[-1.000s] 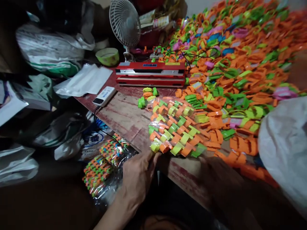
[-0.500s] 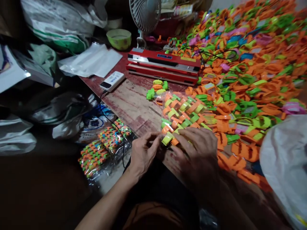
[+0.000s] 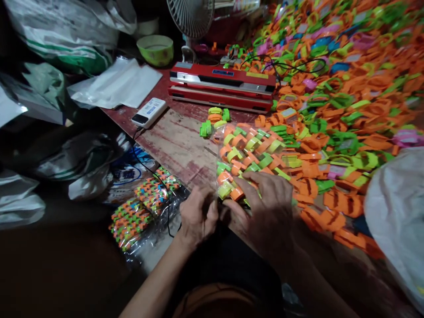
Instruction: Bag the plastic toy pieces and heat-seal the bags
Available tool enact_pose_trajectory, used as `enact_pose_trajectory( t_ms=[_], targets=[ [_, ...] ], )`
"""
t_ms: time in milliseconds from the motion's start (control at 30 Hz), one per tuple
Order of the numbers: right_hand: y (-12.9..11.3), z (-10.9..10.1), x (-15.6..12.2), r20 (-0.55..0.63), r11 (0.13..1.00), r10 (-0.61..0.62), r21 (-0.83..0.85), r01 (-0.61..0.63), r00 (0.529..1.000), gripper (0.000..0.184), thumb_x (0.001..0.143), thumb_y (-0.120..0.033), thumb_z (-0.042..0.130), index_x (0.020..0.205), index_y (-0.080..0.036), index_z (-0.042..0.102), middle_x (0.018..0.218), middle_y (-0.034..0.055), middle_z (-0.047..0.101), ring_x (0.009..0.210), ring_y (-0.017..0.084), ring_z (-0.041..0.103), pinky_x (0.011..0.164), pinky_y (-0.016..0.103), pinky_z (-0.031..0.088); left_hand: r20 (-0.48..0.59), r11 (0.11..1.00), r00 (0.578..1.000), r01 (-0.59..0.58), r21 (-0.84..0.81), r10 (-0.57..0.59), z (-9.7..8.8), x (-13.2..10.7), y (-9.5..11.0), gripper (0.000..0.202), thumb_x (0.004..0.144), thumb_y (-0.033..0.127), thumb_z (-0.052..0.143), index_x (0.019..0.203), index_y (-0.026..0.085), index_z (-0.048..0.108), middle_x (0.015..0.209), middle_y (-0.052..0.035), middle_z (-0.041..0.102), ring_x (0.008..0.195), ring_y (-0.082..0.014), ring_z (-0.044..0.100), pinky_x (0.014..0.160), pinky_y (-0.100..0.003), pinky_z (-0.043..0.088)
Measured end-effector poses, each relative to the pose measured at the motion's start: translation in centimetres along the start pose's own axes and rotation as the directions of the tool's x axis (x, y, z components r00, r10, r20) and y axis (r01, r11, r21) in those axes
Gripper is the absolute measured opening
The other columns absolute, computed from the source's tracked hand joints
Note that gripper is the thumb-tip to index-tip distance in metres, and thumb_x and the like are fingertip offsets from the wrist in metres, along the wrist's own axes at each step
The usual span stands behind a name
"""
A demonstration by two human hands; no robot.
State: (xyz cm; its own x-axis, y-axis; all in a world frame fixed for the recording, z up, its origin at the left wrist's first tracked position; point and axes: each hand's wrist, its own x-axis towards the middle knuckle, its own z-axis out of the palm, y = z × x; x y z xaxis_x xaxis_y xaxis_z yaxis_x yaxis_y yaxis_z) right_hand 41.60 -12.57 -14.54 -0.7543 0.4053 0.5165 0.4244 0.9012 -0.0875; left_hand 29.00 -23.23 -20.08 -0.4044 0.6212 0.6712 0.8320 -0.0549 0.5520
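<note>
Clear plastic bag of orange and green plastic pieces (image 3: 250,152) lies on the worn red desk (image 3: 175,143), near edge. Left hand (image 3: 198,214) pinches its near end; right hand (image 3: 270,207) rests flat on it, fingers spread.

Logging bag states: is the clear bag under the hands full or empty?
Full: the clear bag holds packed rows of orange and green pieces, with both hands at its near end.

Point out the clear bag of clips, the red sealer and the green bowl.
clear bag of clips (image 3: 247,152), head view, middle of the filled part.
red sealer (image 3: 221,86), head view, its top bar.
green bowl (image 3: 155,53), head view, its front wall.
</note>
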Motion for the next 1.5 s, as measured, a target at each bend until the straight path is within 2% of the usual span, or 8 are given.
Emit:
enact_pose_trajectory(
  t_ms=[267,567,833,933,1033,1167,1300,1500],
  targets=[
    [3.4,-1.0,0.4,0.017,0.999,-0.054,0.007,0.054,0.998,0.064,0.088,-0.051,0.068,0.138,-0.015,0.053,0.142,0.0180,0.054,0.130,0.037,0.049,0.110,0.056,0.035,0.078,0.954,0.975,0.222,-0.201,-0.210,-0.8,2.0,1.4,0.004,0.089,0.021,0.069,0.089,0.018,0.067,0.075,0.0018,0.068,0.063,-0.0089,0.063,0.059,-0.017,0.052],
    [3.7,0.6,0.4,0.029,0.999,-0.026,0.023,0.025,0.999,0.057,0.090,-0.048,0.066,0.136,-0.014,0.058,0.143,0.0177,0.054,0.135,0.037,0.046,0.111,0.058,0.034,0.079,0.954,0.981,-0.190,0.232,0.176,-1.7,1.2,1.8,0.012,0.093,0.011,0.056,0.101,0.019,0.061,0.085,-0.0044,0.071,0.070,-0.0120,0.067,0.063,-0.020,0.051],
    [3.5,-2.7,-0.4,0.047,0.981,-0.052,0.189,0.043,0.998,0.053,0.093,-0.037,0.062,0.140,-0.016,0.050,0.147,0.0168,0.049,0.139,0.032,0.041,0.116,0.057,0.030,-0.009,0.990,1.000,0.001,0.142,0.001,-0.8,0.1,0.3,0.033,0.097,0.046,0.051,0.111,0.017,0.051,0.098,-0.0091,0.064,0.086,-0.0202,0.067,0.071,-0.030,0.056],
    [5.2,-4.5,-3.7,-0.078,0.984,0.036,0.177,-0.022,0.996,0.040,0.093,-0.024,0.057,0.132,-0.016,0.053,0.127,0.0151,0.063,0.124,0.029,0.054,0.109,0.051,0.040,0.139,0.964,0.987,0.046,0.264,-0.085,-1.5,0.6,0.6,0.025,0.093,0.043,0.059,0.101,0.019,0.053,0.082,-0.0019,0.063,0.062,-0.0141,0.062,0.055,-0.023,0.050],
    [6.7,-4.3,-6.9,-0.104,0.984,0.161,0.100,-0.150,0.982,0.033,0.091,-0.016,0.055,0.123,-0.017,0.055,0.107,0.0107,0.069,0.099,0.024,0.065,0.090,0.040,0.052,0.289,0.955,0.957,-0.118,0.271,0.036,-2.3,1.1,0.4,0.017,0.098,0.028,0.049,0.082,0.023,0.050,0.059,0.0058,0.051,0.042,-0.0099,0.049,0.044,-0.020,0.037],
    [7.5,-1.7,-7.7,0.109,0.965,0.178,0.177,-0.195,0.978,0.031,0.090,-0.017,0.058,0.120,-0.014,0.056,0.113,0.0135,0.069,0.101,0.023,0.067,0.081,0.033,0.055,0.330,0.918,0.929,-0.268,0.292,0.167,-2.8,2.1,0.0,0.017,0.095,0.017,0.048,0.079,0.023,0.048,0.056,0.0062,0.051,0.042,-0.0100,0.049,0.044,-0.020,0.033],
    [8.3,0.0,-6.5,0.075,0.963,0.159,0.209,-0.172,0.984,0.015,0.089,-0.010,0.052,0.078,-0.016,0.060,0.074,0.0056,0.066,0.067,0.017,0.063,0.061,0.026,0.045,0.359,0.908,0.908,-0.320,0.271,0.213,-3.0,3.5,-0.2,0.022,0.097,0.021,0.042,0.076,0.021,0.050,0.054,0.0061,0.052,0.039,-0.0097,0.049,0.042,-0.020,0.034],
    [10.5,-1.7,-6.0,0.321,0.963,0.075,0.222,-0.152,0.944,0.025,0.089,-0.013,0.047,0.070,-0.017,0.062,0.064,0.0045,0.064,0.057,0.015,0.054,0.056,0.028,0.033,0.357,0.950,0.920,-0.243,0.196,0.161,-3.5,5.7,0.5,0.032,0.096,0.021,0.043,0.068,0.018,0.057,0.049,0.0054,0.052,0.038,-0.0090,0.050,0.041,-0.018,0.034]
  ],
)
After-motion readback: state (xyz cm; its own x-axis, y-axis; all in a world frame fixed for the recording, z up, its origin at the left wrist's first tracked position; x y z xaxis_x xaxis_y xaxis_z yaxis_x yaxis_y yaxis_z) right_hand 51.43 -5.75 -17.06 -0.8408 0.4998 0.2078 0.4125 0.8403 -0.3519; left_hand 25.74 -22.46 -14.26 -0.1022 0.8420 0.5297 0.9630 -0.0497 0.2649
